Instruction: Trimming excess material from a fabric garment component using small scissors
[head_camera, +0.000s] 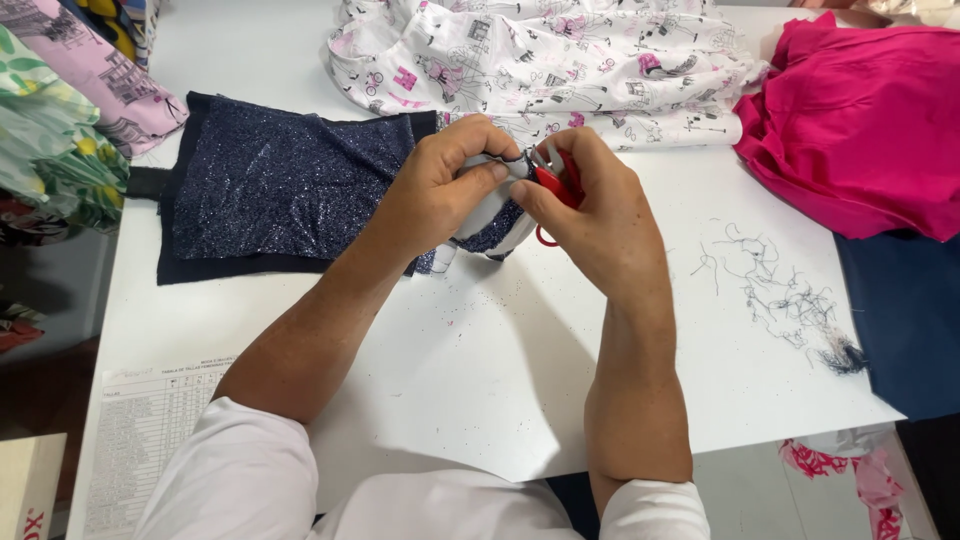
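Two hands meet over the middle of the white worktop (480, 350), both of them mine. My left hand (440, 185) is closed, its fingers (487, 140) curled down and pinching a small bunched edge of fabric, white on one side and dark glittery on the other, at the corner of the navy sparkly fabric piece (280, 190). That piece lies flat on the worktop to the left of my hands, spreading away toward the far left edge, with its near corner lifted into my grip. My right hand (600, 215) is closed around a small red-handled thread snipper (555, 185); the red shows between my thumb and fingers, and a red loop peeks out just below my palm. The snipper's tip sits right against the pinched edge, touching or nearly so; I cannot tell which.

Beyond my hands, a heap of white printed fabric (540, 70) with pink and black drawings lies across the far side of the worktop. A bright pink cloth (860, 120) is piled at the far right, overlapping a dark blue cloth (905, 320) that runs along the right edge. Loose dark thread clippings (780, 295) are scattered on the worktop to the right of my right wrist. A printed paper chart (140, 430) lies at the near left corner, and patterned fabrics (60, 110) hang at the far left.
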